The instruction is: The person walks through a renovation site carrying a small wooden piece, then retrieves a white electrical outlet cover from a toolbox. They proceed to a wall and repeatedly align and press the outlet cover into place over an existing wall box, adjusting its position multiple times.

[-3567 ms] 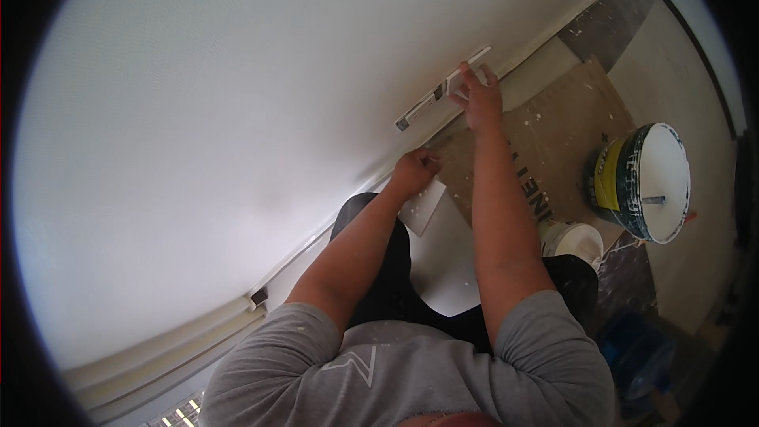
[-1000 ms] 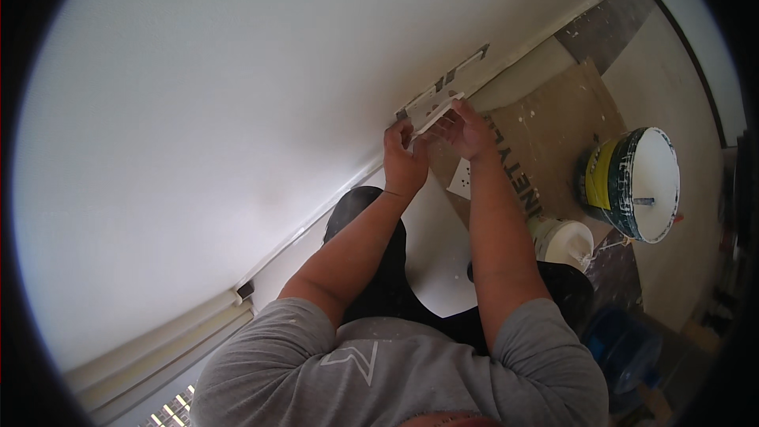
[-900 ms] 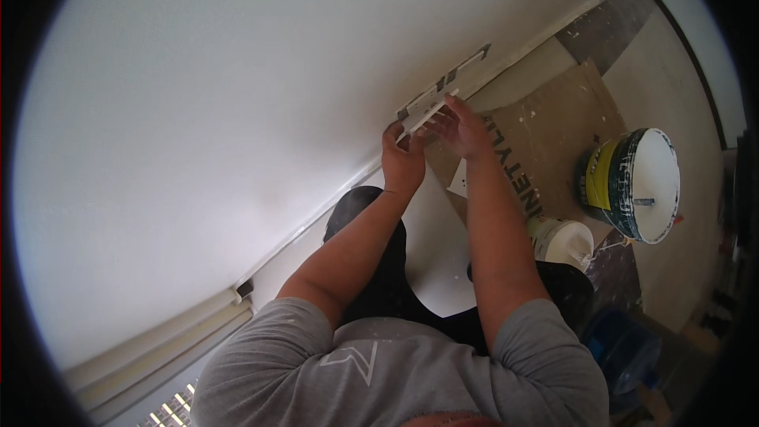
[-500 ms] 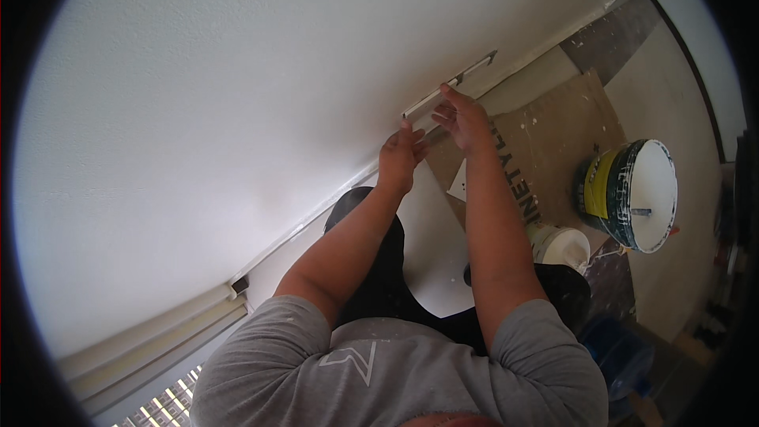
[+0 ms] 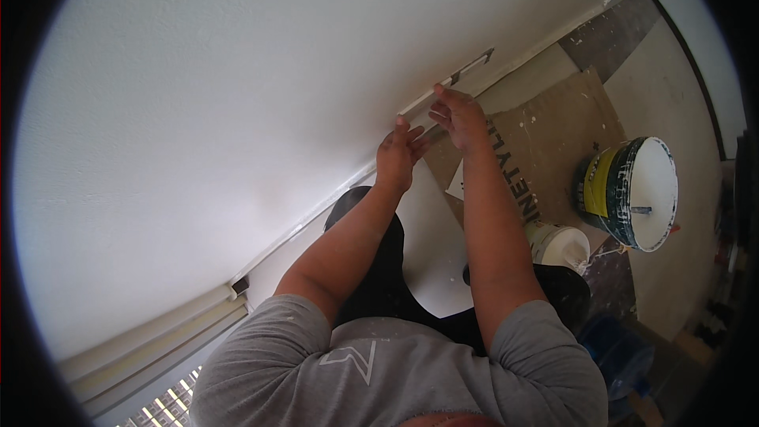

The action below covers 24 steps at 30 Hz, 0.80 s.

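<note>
Low on the white wall (image 5: 237, 111), a narrow white plate (image 5: 421, 103) shows almost edge-on between my hands. My left hand (image 5: 398, 160) has its thumb at the near end of the plate, with the fingers loosely bent below. Farther right, my right hand (image 5: 460, 119) has its thumb at the plate's upper edge and its fingers curled underneath. Just beyond it, a slim frame with dark metal ends (image 5: 473, 67) sits at the wall surface. The plate's underside and its contact with the wall are hidden.
Brown cardboard (image 5: 553, 130) covers the floor on the right. On it stand a large bucket (image 5: 605, 186) with white contents and a smaller white tub (image 5: 549, 243). A blue water bottle (image 5: 617, 352) lies behind my right elbow. Ridged trim (image 5: 158, 336) runs at lower left.
Both hands and the plate between them have shifted very slightly left in the view. The grip looks the same.
</note>
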{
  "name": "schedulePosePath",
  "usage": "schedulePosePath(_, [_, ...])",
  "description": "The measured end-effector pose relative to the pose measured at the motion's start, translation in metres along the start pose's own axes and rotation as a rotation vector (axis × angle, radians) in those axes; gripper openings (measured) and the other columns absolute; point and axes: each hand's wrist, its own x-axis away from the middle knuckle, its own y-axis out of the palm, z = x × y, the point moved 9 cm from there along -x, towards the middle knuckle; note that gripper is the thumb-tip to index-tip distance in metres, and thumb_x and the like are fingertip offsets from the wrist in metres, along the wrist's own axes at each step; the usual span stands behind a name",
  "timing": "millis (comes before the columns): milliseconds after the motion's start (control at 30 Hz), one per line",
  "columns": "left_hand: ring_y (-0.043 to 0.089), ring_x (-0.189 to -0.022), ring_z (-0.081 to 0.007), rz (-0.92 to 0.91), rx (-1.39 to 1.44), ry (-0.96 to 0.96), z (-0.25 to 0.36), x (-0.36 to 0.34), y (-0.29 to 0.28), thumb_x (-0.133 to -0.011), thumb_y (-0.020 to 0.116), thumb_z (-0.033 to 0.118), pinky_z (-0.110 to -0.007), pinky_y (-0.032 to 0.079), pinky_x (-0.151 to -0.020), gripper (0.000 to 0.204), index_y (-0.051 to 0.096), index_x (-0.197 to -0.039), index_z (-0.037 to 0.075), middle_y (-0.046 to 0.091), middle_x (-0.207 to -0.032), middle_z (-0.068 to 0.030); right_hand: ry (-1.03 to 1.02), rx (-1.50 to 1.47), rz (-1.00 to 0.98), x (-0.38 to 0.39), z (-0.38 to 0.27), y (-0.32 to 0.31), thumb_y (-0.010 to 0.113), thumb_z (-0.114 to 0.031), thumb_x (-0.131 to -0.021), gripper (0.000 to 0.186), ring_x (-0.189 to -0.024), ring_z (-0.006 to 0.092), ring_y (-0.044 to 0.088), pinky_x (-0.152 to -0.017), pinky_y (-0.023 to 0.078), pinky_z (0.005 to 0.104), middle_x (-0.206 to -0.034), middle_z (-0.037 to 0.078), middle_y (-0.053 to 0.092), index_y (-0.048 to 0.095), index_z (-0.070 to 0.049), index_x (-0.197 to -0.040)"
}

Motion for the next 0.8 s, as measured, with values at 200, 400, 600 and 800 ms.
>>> schedulePosePath(200, [0.061, -0.107, -0.0323, -0.016, -0.013, -0.005, -0.0017, -0.0021, 0.0007, -0.093, 0.057, 0.055, -0.04, 0.052, -0.094, 0.086, 0.032, -0.138, -0.013, 0.056, -0.124, -0.0249, -0.037, 0.057, 0.051, -0.0039, 0.0004, -0.0068, 0.087, -0.032, -0.073, 0.043, -0.077, 0.0174, 0.061, -0.074, 0.058, 0.031, -0.087, 0.007, 0.06, 0.062, 0.0, -0.089])
schedulePosePath(400, [0.06, -0.109, -0.0324, -0.036, -0.007, 0.001, -0.0019, -0.0011, 0.0003, -0.097, 0.054, 0.05, -0.041, 0.052, -0.094, 0.078, 0.033, -0.138, -0.013, 0.055, -0.126, -0.0258, -0.052, 0.086, 0.097, -0.001, -0.0008, -0.0079, 0.085, -0.033, -0.076, 0.049, -0.079, 0.0168, 0.061, -0.077, 0.056, 0.0327, -0.087, 0.006, 0.061, 0.064, 0.002, -0.102])
schedulePosePath(600, [0.064, -0.097, -0.0251, 0.002, -0.006, 0.022, -0.0036, -0.0031, -0.0044, -0.097, 0.056, 0.045, -0.035, 0.056, -0.084, 0.069, 0.041, -0.135, -0.01, 0.061, -0.12, -0.0199, -0.051, 0.079, 0.079, -0.0009, -0.0027, -0.0059, 0.084, -0.032, -0.078, 0.048, -0.082, 0.0168, 0.06, -0.077, 0.057, 0.0327, -0.09, 0.006, 0.06, 0.063, 0.003, -0.104])
schedulePosePath(800, [0.065, -0.095, -0.0241, 0.014, -0.023, 0.016, -0.0067, -0.0071, -0.0065, -0.1, 0.054, 0.04, -0.034, 0.056, -0.082, 0.059, 0.044, -0.133, -0.009, 0.062, -0.117, -0.0185, -0.061, 0.037, 0.072, -0.0042, -0.0018, -0.0093, 0.088, -0.031, -0.073, 0.062, -0.089, 0.0222, 0.062, -0.08, 0.058, 0.0366, -0.094, 0.013, 0.059, 0.054, 0.008, -0.106])
